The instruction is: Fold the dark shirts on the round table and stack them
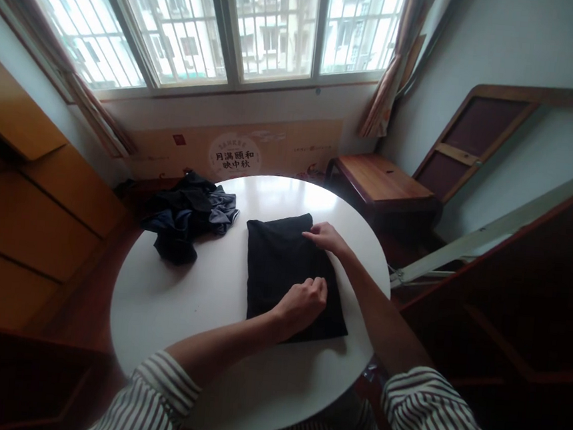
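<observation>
A folded black garment [271, 262] lies flat on a round white table [171, 325], roughly a rectangle with its far edge slightly raised. Across its near part reaches my left hand [303, 302], fingers curled together at the cloth toward its right side. My right hand [326, 237] is at the far right corner, thumb and fingers pinched on the cloth's edge. What lies under the curled left fingers is mostly hidden. What kind of garment it is cannot be made out.
A crumpled heap of dark clothes [186, 213] sits at the table's far left. Beyond the table stand a wooden stool or low bench [377, 176] and a printed cardboard panel [182, 149] under the barred window. Yellow-brown cabinets [28, 239] are on the left.
</observation>
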